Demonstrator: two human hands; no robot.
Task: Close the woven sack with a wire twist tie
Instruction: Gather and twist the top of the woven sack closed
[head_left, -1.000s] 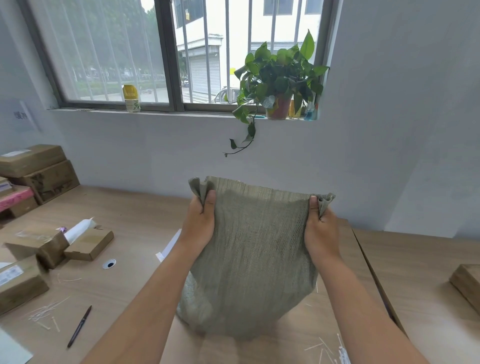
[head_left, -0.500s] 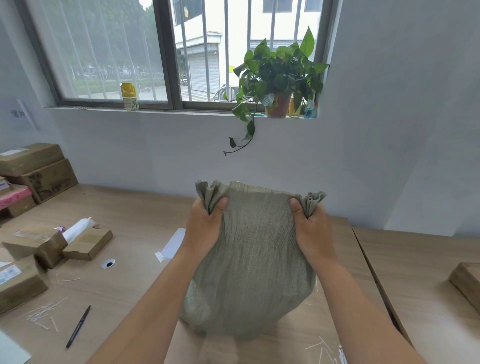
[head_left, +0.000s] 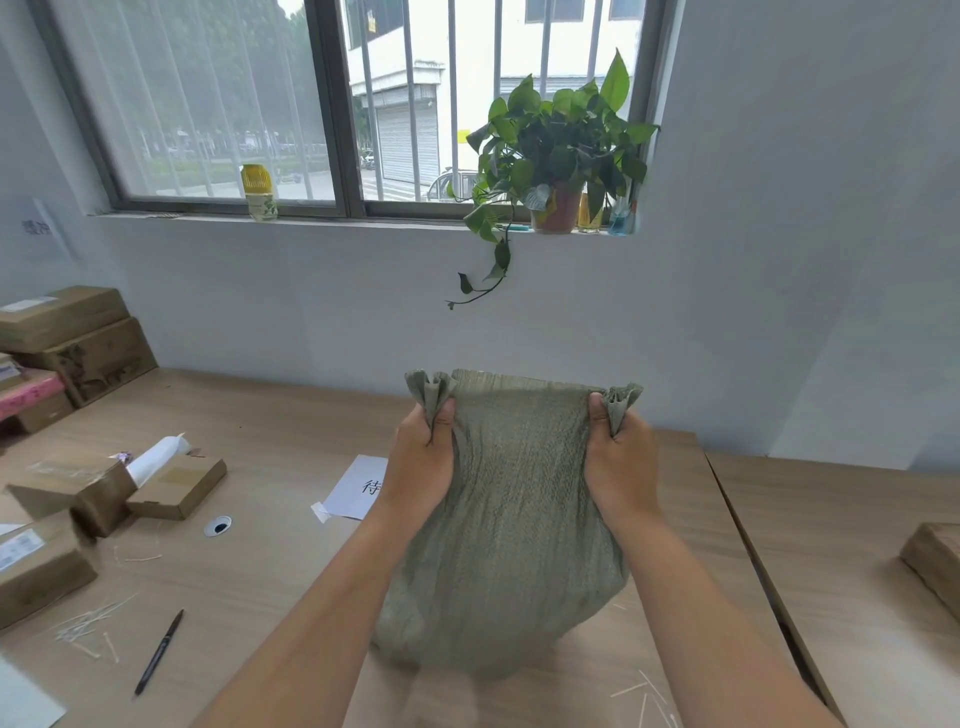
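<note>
A grey-green woven sack (head_left: 514, 530) stands upright and bulging on the wooden table (head_left: 270, 566) in front of me. My left hand (head_left: 423, 457) pinches the bunched left corner of its mouth, my right hand (head_left: 621, 457) the bunched right corner. The top edge stretches between the two hands, gathered into pleats at both ends. Thin white wire ties (head_left: 85, 626) lie scattered on the table at the left, and a few more wire ties (head_left: 647, 693) lie by the sack's right foot.
Several cardboard boxes (head_left: 176, 486) sit on the left of the table, with a black pen (head_left: 158, 652) nearer me. A white paper sheet (head_left: 356, 486) lies behind my left wrist. Another box (head_left: 935, 564) is at the right edge. A potted plant (head_left: 558, 156) stands on the windowsill.
Both hands have gathered the sack's mouth inward, moving closer together. The flat top edge has become shorter with pleated bunches at each corner.
</note>
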